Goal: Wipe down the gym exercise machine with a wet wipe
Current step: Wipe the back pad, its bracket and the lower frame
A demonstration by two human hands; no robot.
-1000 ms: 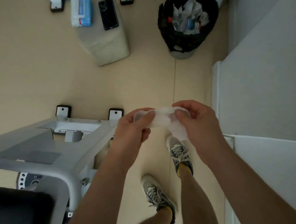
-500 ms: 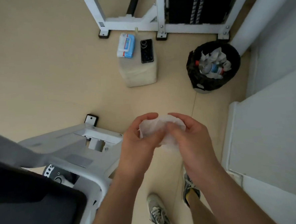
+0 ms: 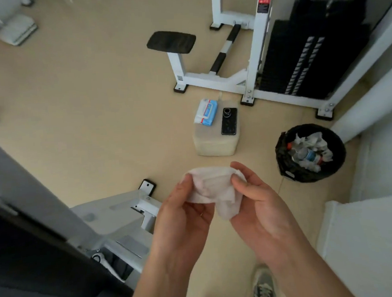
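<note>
Since half a second ago the hands have drawn slightly apart and the wipe (image 3: 212, 188) is spread wider between them, no longer bunched; the view has also tipped up, so more of the room shows.

At the far left stands the grey machine (image 3: 116, 219), its dark pad filling the lower corner and its base frame reaching towards the hands. The left hand (image 3: 183, 218) pinches the wipe's left edge, thumb on top and fingers curled beneath. The wipe hangs in the air between the hands, just right of the machine's frame and clear of it. The right hand (image 3: 260, 204) grips the right edge in the same way, with a loose fold drooping below its thumb.

This looks like the unfolding step, with wiping not yet begun. To do it well, pull the edges apart gently so the wet sheet does not tear, open it flat or fold it once into a pad that fills the palm, then pass it to one hand before turning left to the machine.

Counted: two hands, one wipe held, two machines (the grey one and a white one (image 3: 253, 53) with a weight stack), one pack (image 3: 206, 112) and one phone (image 3: 229, 121) side by side on one block (image 3: 215, 145), one bin (image 3: 285, 161) of rubbish, and one shoe (image 3: 265, 286) plainly in view.
</note>
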